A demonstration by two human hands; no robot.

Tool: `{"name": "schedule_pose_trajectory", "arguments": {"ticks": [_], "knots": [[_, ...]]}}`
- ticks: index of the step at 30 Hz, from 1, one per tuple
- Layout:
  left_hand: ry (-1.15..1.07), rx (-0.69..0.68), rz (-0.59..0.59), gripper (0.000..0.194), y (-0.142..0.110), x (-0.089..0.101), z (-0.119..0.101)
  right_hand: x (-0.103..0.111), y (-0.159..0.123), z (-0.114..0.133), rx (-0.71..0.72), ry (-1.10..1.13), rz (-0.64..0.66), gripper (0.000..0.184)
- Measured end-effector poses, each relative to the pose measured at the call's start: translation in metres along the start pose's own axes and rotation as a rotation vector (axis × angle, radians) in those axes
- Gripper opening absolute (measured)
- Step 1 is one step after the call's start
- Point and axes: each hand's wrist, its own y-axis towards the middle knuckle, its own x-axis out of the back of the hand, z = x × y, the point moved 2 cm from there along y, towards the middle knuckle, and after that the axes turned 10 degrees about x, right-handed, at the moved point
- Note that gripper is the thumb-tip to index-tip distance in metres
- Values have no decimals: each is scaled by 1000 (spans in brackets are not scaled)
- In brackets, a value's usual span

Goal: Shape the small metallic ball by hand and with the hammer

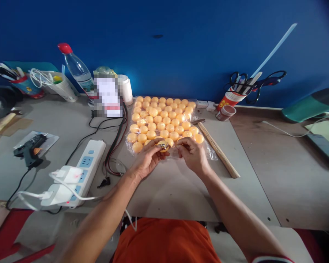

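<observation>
- at far left: red-and-blue pen cup (30, 87), packed with pens, against the blue wall
- lower down: dark glue gun (31, 148), lying on a flat pack
- next: white cup (64, 89), tilted, loops of white cable at its mouth
- beyond: clear bottle (79, 71) with red cap, leaning
- nearer: white power strip (92, 160), laid aslant, chargers plugged in, small red light showing
- beside it: black and red cables (117, 142), loosely bunched
- left hand (148, 157): fingers curled, holding small shiny piece (163, 146) between thumb and fingertips; just above the near edge of the balls
- middle of desk: yellow-orange balls (161, 126), many, in rows within clear plastic
- right hand (193, 153): fingers bent, thumb and forefinger close together, near the shiny piece; cannot tell if fully closed or gripping anything
- just right: hammer (219, 150), wooden handle pointing back toward the near edge
- behind: red cup (230, 99) with scissors and pens; small jar (225, 113) in front
- far right: green bottle (308, 104), tilted
</observation>
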Motion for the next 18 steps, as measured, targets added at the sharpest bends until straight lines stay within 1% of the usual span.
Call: {"name": "schedule_pose_trajectory", "arguments": {"ticks": [5,9,13,15,18], "knots": [[44,6,5,53,-3,-4,0,0,4,2,-72,182,-2,13],[71,23,2,56,-4,-5,1,0,6,3,-128,384,-19,18],[68,37,3,57,-4,-4,2,1,5,2,-212,575,25,21],[65,41,10,57,-3,-4,2,1,5,1,-236,613,49,22],[54,30,6,57,-3,-3,3,0,4,2,-236,634,57,22]]}}
